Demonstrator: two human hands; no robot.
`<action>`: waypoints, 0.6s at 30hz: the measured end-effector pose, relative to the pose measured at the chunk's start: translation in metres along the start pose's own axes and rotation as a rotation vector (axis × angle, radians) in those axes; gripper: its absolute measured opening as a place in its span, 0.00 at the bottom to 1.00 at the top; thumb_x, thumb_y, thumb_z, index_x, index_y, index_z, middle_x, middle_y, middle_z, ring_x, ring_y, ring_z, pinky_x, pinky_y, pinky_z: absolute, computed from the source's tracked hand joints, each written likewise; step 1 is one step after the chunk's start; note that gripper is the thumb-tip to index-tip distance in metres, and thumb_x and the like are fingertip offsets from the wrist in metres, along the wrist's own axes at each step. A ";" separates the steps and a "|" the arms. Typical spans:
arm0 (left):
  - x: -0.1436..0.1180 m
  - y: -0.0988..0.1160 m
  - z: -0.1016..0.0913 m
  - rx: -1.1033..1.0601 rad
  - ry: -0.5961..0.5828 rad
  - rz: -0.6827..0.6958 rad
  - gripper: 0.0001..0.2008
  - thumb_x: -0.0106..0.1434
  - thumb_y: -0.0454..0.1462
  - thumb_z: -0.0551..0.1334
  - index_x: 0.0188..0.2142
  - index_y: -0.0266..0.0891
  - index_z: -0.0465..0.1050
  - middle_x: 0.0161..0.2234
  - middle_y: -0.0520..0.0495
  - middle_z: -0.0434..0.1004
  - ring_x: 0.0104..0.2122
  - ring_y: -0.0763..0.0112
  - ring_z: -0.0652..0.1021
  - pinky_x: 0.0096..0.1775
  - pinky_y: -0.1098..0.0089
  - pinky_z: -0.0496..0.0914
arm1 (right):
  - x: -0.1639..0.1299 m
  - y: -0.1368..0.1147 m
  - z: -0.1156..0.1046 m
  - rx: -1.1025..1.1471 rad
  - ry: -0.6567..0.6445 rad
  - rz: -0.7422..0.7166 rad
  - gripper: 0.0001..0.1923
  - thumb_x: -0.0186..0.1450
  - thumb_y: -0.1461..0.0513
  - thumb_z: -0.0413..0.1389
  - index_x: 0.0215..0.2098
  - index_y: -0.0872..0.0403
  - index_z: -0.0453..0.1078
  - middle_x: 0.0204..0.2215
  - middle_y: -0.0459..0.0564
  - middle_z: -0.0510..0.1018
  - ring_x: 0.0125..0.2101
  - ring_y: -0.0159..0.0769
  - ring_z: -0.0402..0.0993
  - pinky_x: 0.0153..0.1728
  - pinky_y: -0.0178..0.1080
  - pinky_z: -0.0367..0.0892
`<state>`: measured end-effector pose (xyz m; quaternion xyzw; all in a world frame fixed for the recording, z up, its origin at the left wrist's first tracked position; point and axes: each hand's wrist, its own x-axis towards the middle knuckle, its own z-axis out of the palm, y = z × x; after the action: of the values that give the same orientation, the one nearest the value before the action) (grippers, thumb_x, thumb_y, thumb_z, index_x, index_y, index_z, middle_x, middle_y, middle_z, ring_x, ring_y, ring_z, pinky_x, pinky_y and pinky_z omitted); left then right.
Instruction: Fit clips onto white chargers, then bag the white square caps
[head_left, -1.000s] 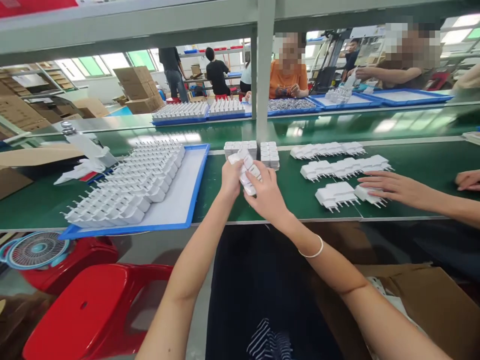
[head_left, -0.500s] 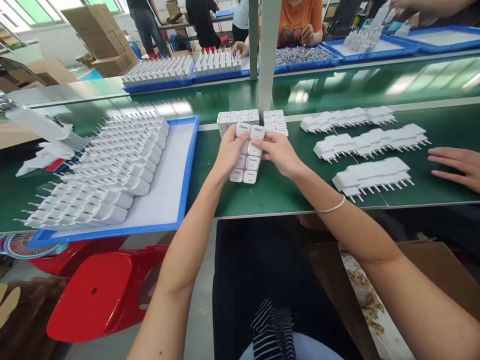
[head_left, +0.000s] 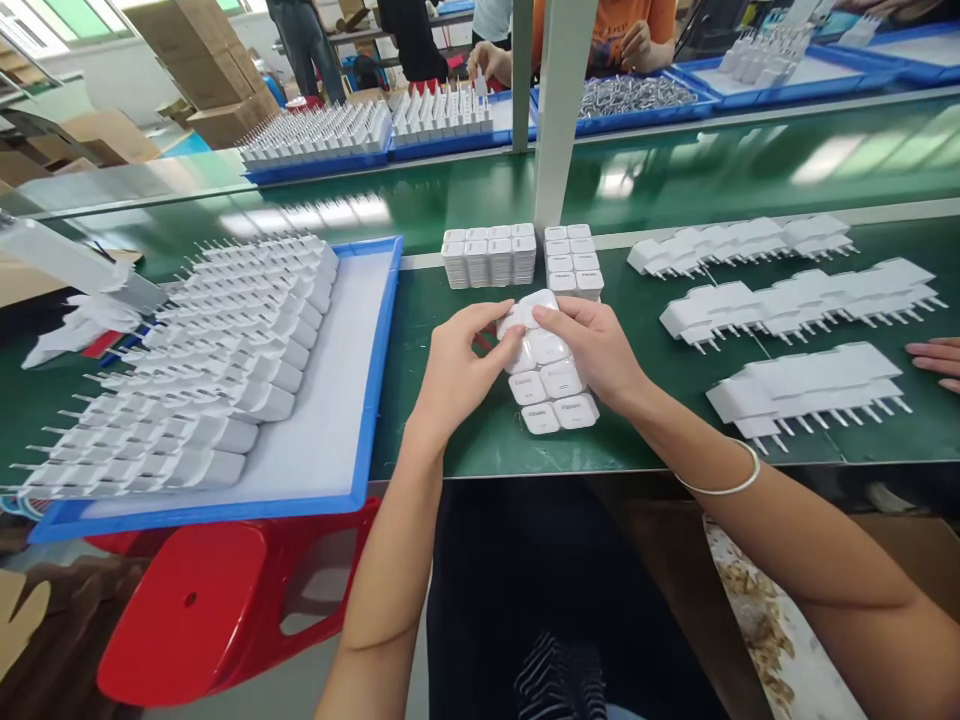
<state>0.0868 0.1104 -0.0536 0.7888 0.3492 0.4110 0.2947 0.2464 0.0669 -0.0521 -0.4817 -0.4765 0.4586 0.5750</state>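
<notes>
Both hands, left hand (head_left: 454,375) and right hand (head_left: 596,350), pinch the far end of a two-wide charger block (head_left: 551,385) lying on green tabletop (head_left: 465,440) near its front edge; uneven squeeze could buckle the block, scattering units off the edge

Green workbench (head_left: 675,180) under bright windows (head_left: 45,20) — cardboard boxes (head_left: 202,60) stacked behind, red stool (head_left: 217,600) below.
</notes>
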 end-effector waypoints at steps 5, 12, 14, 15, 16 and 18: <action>-0.005 0.001 -0.005 0.042 -0.158 -0.053 0.12 0.62 0.35 0.61 0.45 0.41 0.78 0.39 0.50 0.82 0.34 0.68 0.80 0.39 0.68 0.75 | 0.002 0.002 -0.006 -0.243 -0.039 0.064 0.14 0.62 0.54 0.58 0.24 0.54 0.69 0.20 0.43 0.67 0.22 0.30 0.61 0.23 0.34 0.56; -0.032 0.009 0.002 0.569 -0.318 -0.028 0.10 0.65 0.34 0.55 0.42 0.40 0.73 0.32 0.45 0.79 0.30 0.62 0.78 0.32 0.67 0.69 | -0.004 -0.002 -0.006 -0.329 -0.255 0.237 0.18 0.63 0.54 0.58 0.20 0.54 0.65 0.17 0.42 0.62 0.19 0.27 0.55 0.19 0.34 0.50; -0.040 0.009 0.003 0.692 -0.291 -0.031 0.12 0.65 0.33 0.53 0.46 0.38 0.72 0.32 0.44 0.78 0.29 0.62 0.78 0.29 0.67 0.67 | -0.008 -0.003 -0.003 -0.312 -0.267 0.257 0.20 0.62 0.53 0.60 0.19 0.54 0.64 0.16 0.41 0.62 0.18 0.26 0.54 0.18 0.34 0.49; -0.042 0.008 0.003 0.708 -0.275 -0.028 0.13 0.65 0.32 0.53 0.47 0.37 0.72 0.33 0.44 0.79 0.29 0.62 0.78 0.29 0.68 0.66 | -0.009 -0.003 -0.002 -0.305 -0.258 0.263 0.20 0.62 0.52 0.61 0.19 0.54 0.64 0.16 0.41 0.62 0.18 0.26 0.54 0.18 0.34 0.49; -0.044 0.007 0.002 0.692 -0.265 -0.027 0.14 0.66 0.32 0.52 0.47 0.38 0.72 0.33 0.44 0.79 0.30 0.63 0.78 0.29 0.68 0.66 | -0.011 -0.004 -0.001 -0.291 -0.251 0.272 0.20 0.61 0.51 0.61 0.19 0.54 0.64 0.16 0.41 0.63 0.18 0.26 0.54 0.18 0.33 0.49; -0.045 0.004 -0.001 0.610 -0.248 -0.038 0.14 0.66 0.32 0.52 0.46 0.39 0.73 0.34 0.45 0.80 0.31 0.64 0.78 0.31 0.68 0.67 | -0.013 -0.005 -0.001 -0.223 -0.283 0.308 0.18 0.59 0.50 0.63 0.22 0.55 0.68 0.19 0.43 0.68 0.19 0.27 0.59 0.19 0.33 0.53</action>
<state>0.0689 0.0725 -0.0701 0.8782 0.4322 0.1827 0.0927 0.2466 0.0531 -0.0492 -0.5401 -0.5208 0.5485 0.3690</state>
